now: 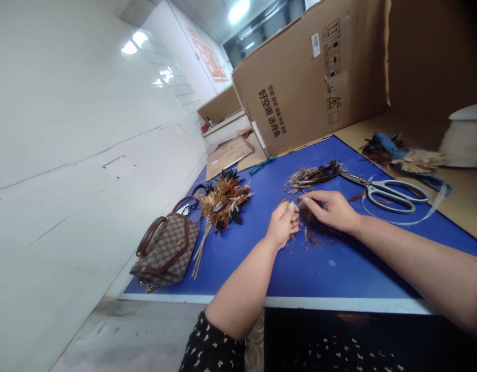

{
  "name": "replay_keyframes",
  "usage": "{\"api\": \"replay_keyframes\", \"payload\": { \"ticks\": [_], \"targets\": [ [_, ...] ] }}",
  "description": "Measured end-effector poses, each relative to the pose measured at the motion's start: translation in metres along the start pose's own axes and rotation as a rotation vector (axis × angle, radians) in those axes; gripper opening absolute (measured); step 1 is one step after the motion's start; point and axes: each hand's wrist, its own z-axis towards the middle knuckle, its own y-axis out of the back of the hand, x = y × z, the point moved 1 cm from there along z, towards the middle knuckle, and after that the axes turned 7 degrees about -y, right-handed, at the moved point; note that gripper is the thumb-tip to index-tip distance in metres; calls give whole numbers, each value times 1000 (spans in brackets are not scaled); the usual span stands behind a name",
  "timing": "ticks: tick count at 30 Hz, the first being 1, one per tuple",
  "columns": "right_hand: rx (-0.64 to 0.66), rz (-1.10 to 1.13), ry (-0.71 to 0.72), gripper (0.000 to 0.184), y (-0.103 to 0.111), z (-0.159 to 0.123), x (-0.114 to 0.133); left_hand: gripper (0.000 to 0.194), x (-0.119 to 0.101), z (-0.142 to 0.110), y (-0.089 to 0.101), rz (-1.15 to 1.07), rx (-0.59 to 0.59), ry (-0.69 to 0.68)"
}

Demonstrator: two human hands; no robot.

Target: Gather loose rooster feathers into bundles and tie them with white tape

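My left hand [284, 225] is closed around a small bunch of brown feathers, of which only bits show at the fingers. Close beside it, my right hand [331, 211] pinches at the tip of that bunch; a thin pale end shows there, but I cannot make out what it is. Loose brown feathers [314, 240] lie on the blue mat [339, 279] below the hands. Just beyond them is a pile of brown and grey feathers [314, 175]. Scissors with pale grey handles [393, 196] lie to the right, blades toward the pile.
A patterned handbag [169, 250] and a bunch of orange-brown feathers [225, 199] with pale stems lie at left. A large cardboard box [300, 82] stands behind. At right are a clear ribbon [430, 213], more feathers with blue cloth [404, 155] and a white container [465, 137].
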Motion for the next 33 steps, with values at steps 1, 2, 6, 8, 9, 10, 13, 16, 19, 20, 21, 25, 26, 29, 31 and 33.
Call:
{"api": "replay_keyframes", "payload": {
  "ticks": [1, 2, 6, 8, 9, 10, 13, 16, 19, 20, 21, 25, 26, 29, 31, 33],
  "targets": [
    [-40, -53, -21, 37, 3, 2, -1, 55, 0, 0, 0, 7, -13, -6],
    [-71, -105, -40, 40, 6, 3, -3, 55, 0, 1, 1, 13, -21, -10],
    [-110, -233, -89, 41, 12, 8, -11, 56, 2, 2, 2, 27, -26, -5],
    [-96, -261, -98, 39, 12, 9, -13, 55, 3, 3, 2, 32, -24, -6],
    [-89, -271, -100, 38, 11, 8, -14, 55, 3, 3, 2, 34, -22, -9],
    [-82, -278, -100, 37, 10, 8, -14, 54, 4, 3, 2, 35, -21, -11],
    [-70, -294, -90, 36, 8, 8, -13, 54, 4, 2, 3, 38, -14, -4],
    [-70, -302, -96, 36, 8, 8, -13, 54, 4, 2, 3, 42, -6, 9],
    [-68, -308, -98, 36, 8, 8, -14, 54, 4, 2, 2, 50, 2, 15],
    [-64, -309, -97, 35, 8, 8, -15, 54, 4, 2, 2, 54, 6, 18],
    [-59, -308, -96, 35, 8, 8, -15, 54, 4, 1, 2, 57, 9, 20],
    [-41, -314, -100, 35, 7, 7, -15, 53, 4, 2, 2, 59, 15, 21],
    [-39, -316, -102, 35, 7, 7, -15, 53, 4, 2, 2, 59, 14, 22],
    [-34, -313, -104, 35, 7, 7, -15, 53, 6, 3, 3, 63, 12, 30],
    [-29, -315, -108, 34, 7, 7, -15, 54, 6, 3, 3, 64, 13, 34],
    [-25, -320, -116, 33, 7, 7, -15, 54, 6, 3, 3, 64, 13, 37]
  ]
}}
